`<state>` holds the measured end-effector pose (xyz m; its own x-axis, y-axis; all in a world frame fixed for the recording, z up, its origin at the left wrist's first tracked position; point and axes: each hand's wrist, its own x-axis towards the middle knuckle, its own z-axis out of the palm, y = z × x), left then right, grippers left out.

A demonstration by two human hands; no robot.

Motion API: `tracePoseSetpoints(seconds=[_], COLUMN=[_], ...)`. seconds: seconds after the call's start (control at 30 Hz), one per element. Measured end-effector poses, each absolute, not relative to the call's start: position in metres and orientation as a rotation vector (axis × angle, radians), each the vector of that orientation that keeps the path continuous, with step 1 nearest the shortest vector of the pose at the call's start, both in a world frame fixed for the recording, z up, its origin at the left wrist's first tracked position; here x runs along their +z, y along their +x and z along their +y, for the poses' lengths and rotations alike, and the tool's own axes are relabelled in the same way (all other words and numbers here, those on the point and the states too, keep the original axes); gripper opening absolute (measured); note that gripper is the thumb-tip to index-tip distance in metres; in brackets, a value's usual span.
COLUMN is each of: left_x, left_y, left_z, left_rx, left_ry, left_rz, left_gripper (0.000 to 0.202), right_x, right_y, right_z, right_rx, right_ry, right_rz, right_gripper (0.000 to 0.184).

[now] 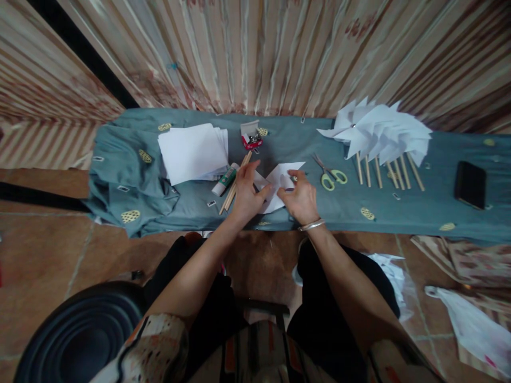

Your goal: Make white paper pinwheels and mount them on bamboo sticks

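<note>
The white paper (276, 180), slit and partly lifted, lies at the frame's centre on the teal cloth (287, 139). The left hand (248, 192) has its fingers spread, thumb against the paper; the right hand (302, 199) bends thumb and forefinger over it, though whether they pinch cannot be told. It should handle light and crease-prone, best held by corners.

No word, brand or number can be read for certain. Just left of the left hand (248, 191), the glue stick (225, 180) has a green label whose marks are too small to make out, and the same goes for the small red box (251, 136) beyond that hand and the tiny pale printed patches on the cloth (351, 205) to either side of both hands.
</note>
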<state>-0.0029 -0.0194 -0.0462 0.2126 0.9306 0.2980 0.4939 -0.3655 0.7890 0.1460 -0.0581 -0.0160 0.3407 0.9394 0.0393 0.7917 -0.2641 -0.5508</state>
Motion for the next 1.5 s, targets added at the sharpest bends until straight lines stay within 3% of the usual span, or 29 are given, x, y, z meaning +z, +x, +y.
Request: tracePoseSetpoints(seconds=[0.23, 0.47, 0.93, 1.27, 1.5], left_x=[-0.053, -0.018, 0.001, -0.003, 0.001], left_y=[0.004, 0.021, 0.036, 0.039, 0.037], left_z=[-0.018, -0.036, -0.053, -0.059, -0.059], left_rx=[1.075, 0.88, 0.935, 0.942, 1.058], left_ry=[1.269, 0.778, 0.665, 0.653, 0.718], left_rz=[1.248, 0.799, 0.863, 0.852, 0.92], left_gripper=[0.082, 0.045, 0.037, 0.043, 0.032], right_x=[0.004, 0.018, 0.027, 0.025, 0.023], right_y=[0.155, 0.166, 0.166, 0.17, 0.169], right_z=[-0.062, -0.071, -0.097, -0.105, -0.102], right_rx=[0.41, 0.366, 0.511, 0.537, 0.532], right_ry=[-1.989, -1.81, -1.618, -1.586, -1.534], right_rz=[-1.382, -1.315, -1.337, -1.348, -1.375], right_gripper=[0.053, 0.05, 0.05, 0.052, 0.054])
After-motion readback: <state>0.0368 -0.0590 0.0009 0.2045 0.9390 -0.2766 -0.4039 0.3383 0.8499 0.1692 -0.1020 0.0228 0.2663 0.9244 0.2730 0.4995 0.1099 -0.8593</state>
